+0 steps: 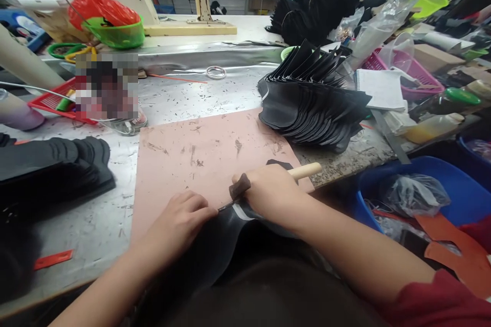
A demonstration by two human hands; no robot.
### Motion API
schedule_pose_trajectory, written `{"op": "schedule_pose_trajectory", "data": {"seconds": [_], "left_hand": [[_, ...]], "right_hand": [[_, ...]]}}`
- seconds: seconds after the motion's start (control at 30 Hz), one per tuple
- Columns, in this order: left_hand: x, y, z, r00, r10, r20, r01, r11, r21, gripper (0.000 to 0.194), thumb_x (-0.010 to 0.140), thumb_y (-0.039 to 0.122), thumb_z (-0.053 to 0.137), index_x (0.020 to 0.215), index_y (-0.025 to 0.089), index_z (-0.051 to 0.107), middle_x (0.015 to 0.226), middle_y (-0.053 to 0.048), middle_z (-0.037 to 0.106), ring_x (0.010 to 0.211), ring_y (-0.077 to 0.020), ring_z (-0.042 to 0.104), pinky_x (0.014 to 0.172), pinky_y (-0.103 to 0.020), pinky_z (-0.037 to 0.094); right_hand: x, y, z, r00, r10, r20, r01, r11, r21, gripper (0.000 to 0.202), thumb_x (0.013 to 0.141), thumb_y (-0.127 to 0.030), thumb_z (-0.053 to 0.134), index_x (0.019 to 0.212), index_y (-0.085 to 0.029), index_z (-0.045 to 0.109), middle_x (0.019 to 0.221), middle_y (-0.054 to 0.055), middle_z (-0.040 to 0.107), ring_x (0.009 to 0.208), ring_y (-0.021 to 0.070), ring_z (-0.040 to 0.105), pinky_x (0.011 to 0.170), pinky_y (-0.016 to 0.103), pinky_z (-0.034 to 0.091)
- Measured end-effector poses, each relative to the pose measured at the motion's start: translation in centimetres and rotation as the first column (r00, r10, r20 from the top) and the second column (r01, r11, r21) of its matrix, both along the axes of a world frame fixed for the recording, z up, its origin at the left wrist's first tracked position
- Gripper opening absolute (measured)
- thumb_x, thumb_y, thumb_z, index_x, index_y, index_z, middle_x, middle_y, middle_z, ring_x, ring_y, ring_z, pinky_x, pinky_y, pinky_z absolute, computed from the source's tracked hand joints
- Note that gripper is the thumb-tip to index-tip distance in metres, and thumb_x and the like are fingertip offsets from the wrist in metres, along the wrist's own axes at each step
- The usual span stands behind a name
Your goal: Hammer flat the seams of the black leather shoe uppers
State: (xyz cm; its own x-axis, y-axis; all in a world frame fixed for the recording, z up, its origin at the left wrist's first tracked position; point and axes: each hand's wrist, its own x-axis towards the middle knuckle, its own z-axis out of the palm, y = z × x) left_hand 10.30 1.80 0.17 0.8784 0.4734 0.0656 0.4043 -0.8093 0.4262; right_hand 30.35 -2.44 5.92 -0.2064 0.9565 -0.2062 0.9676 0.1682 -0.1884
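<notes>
My right hand [270, 191] is closed around a hammer, whose dark head [240, 187] shows at the left of the fingers and whose pale wooden handle [306, 170] sticks out to the right. A black sheet piece [215, 237] with a white strip lies under both hands at the near edge of a pink board [184, 153]. My left hand [187, 214] rests at the piece's left edge, thumb and fingers pressed together on it. A small dark part of the sheet shows beyond my right hand.
Fanned stacks of black pieces stand right of the board [310, 107] and at the left [57, 163]. A blue bin [422, 168] is at the lower right. Baskets, a notebook [379, 89] and bottles crowd the right side; a red strip [52, 259] lies lower left.
</notes>
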Motion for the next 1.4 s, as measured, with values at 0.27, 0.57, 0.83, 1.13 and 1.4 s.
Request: {"op": "schedule_pose_trajectory", "data": {"seconds": [0.27,0.57,0.83,1.13,1.4], "left_hand": [[-1.0,-0.6,0.9,0.999,0.024,-0.026,-0.025,0.999,-0.037,0.026,0.088,0.014,0.038,0.092,0.022,0.063,0.080,-0.004,0.058,0.078,-0.0162,0.049,0.071,-0.030,0.042],[-2.5,-0.8,1.0,0.998,0.050,-0.036,-0.053,0.995,-0.083,0.025,0.085,0.011,0.041,0.091,0.023,0.062,0.081,-0.003,0.057,0.079,-0.0158,0.049,0.071,-0.029,0.041],[-3.8,-0.8,0.5,1.000,0.021,-0.018,-0.022,0.999,-0.032,0.028,0.086,0.011,0.038,0.095,0.024,0.061,0.082,-0.004,0.058,0.080,-0.0170,0.049,0.072,-0.031,0.041],[-5.0,-0.8,0.4,0.999,0.039,-0.023,-0.040,0.999,-0.037,0.029,0.087,0.012,0.037,0.096,0.024,0.061,0.082,-0.004,0.057,0.078,-0.0164,0.050,0.071,-0.031,0.040],[-6.3,-1.2,-0.4,0.998,0.055,0.031,-0.056,0.998,0.016,0.030,0.084,0.005,0.039,0.093,0.024,0.060,0.082,-0.003,0.057,0.080,-0.0163,0.048,0.072,-0.030,0.037]], "right_hand": [[-1.8,0.2,-0.9,0.997,0.077,-0.027,-0.078,0.997,-0.017,0.015,0.074,-0.017,0.048,0.076,-0.021,0.062,0.067,0.001,0.066,0.062,0.0167,0.061,0.049,0.026,0.027],[-3.1,0.5,-0.6,0.997,0.081,0.006,-0.081,0.996,-0.044,0.016,0.073,-0.013,0.047,0.076,-0.019,0.061,0.066,0.002,0.065,0.060,0.0155,0.060,0.047,0.026,0.025],[-4.3,0.4,0.0,0.992,0.126,0.032,-0.122,0.988,-0.089,0.017,0.076,-0.013,0.046,0.077,-0.019,0.062,0.072,0.003,0.067,0.063,0.0166,0.061,0.048,0.027,0.027],[-5.3,0.6,-0.2,0.988,0.156,-0.017,-0.157,0.986,-0.062,0.020,0.073,-0.012,0.046,0.076,-0.019,0.064,0.071,0.002,0.067,0.062,0.0156,0.059,0.049,0.026,0.028],[-6.2,0.7,-0.4,0.984,0.174,-0.025,-0.175,0.983,-0.051,0.020,0.073,-0.013,0.046,0.074,-0.020,0.064,0.068,0.001,0.066,0.060,0.0150,0.058,0.047,0.026,0.026]]}}
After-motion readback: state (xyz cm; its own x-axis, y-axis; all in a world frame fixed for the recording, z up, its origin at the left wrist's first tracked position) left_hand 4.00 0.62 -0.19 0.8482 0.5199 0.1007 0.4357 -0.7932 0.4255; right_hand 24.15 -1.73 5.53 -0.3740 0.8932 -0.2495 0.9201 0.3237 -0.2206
